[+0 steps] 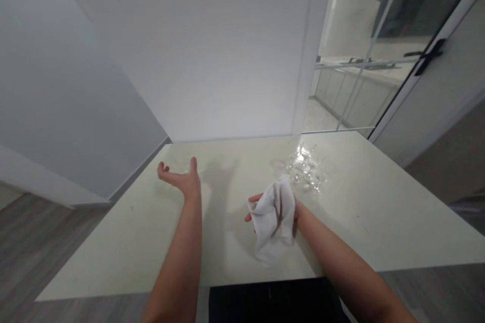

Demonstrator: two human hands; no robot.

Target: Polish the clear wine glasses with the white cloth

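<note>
My right hand (292, 212) is closed on a crumpled white cloth (273, 219), which hangs down over the pale table (379, 212) near its middle. My left hand (180, 176) is stretched out to the left above the table, palm turned up, fingers apart and curved, with nothing in it. Just beyond the cloth, towards the far edge, stand several clear glasses (305, 166), close together and hard to tell apart.
A white wall rises straight behind the table. To the right are a glass partition (359, 60) and a door with a black handle (428, 55). Grey wood floor (34, 242) lies on the left of the table.
</note>
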